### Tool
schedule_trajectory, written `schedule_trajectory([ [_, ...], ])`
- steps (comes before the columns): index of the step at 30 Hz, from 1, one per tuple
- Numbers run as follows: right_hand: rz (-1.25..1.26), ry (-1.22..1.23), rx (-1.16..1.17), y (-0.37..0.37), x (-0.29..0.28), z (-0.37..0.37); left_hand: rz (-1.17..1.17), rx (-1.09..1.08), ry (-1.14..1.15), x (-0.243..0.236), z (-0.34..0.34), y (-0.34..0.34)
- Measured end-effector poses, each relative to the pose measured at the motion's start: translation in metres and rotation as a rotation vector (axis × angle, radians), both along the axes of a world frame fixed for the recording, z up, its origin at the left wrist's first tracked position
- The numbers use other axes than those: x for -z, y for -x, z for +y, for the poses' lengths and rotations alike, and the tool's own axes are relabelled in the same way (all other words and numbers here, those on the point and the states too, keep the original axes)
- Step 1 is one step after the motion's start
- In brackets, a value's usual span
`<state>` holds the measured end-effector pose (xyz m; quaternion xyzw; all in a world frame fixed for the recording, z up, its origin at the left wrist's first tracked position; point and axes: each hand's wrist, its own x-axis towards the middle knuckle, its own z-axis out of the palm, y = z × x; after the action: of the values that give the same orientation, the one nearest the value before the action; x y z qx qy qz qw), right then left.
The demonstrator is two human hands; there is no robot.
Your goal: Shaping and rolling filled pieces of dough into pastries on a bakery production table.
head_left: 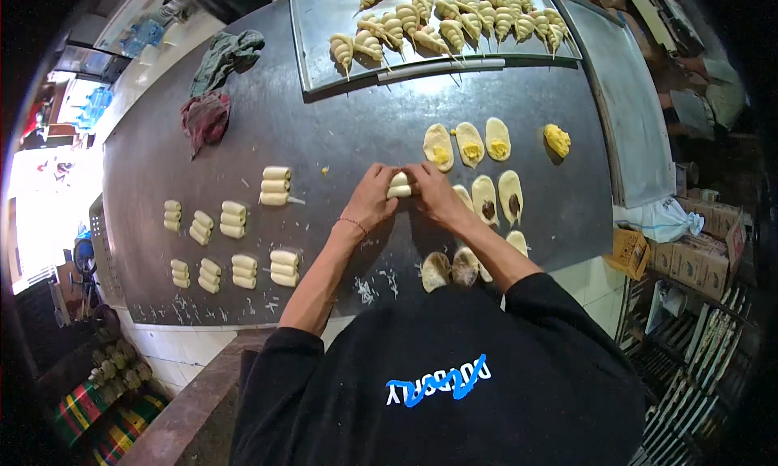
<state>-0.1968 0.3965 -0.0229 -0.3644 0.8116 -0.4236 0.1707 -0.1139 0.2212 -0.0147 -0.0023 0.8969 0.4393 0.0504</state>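
My left hand point(373, 194) and my right hand point(431, 189) pinch a small group of pale dough rolls point(399, 186) from either side at the middle of the steel table. Flattened dough ovals with yellow filling point(472, 146) lie beyond my right hand. Ovals with dark brown filling point(509, 192) are to its right, and more ovals point(436, 271) lie nearer me, partly behind my right arm. Several groups of rolled dough point(232, 220) sit on the left half of the table. A lump of yellow filling point(557, 140) rests at the right.
A metal tray point(340, 83) of twisted dough on sticks spans the back, beside an upright sheet pan point(620, 117). Crumpled green point(227, 61) and maroon point(204, 119) cloths lie back left. Boxes point(701, 255) and a yellow crate point(628, 251) stand off the table's right.
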Motion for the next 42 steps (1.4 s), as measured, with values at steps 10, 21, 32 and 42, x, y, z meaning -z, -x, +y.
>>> schedule_trajectory([
  [10,0.308,-0.515,0.347,-0.104,-0.042,0.091,0.029,-0.360,0.264,0.033,0.082,-0.124],
  [21,0.227,-0.638,0.448,-0.078,-0.033,0.066,-0.309,-0.537,0.322,0.011,0.094,-0.073],
  [32,0.411,-0.121,0.073,-0.188,-0.011,0.141,0.447,-0.050,0.218,0.019,0.123,-0.178],
  [42,0.081,-0.422,0.381,-0.128,-0.026,0.098,-0.112,-0.274,0.441,0.005,0.120,-0.120],
])
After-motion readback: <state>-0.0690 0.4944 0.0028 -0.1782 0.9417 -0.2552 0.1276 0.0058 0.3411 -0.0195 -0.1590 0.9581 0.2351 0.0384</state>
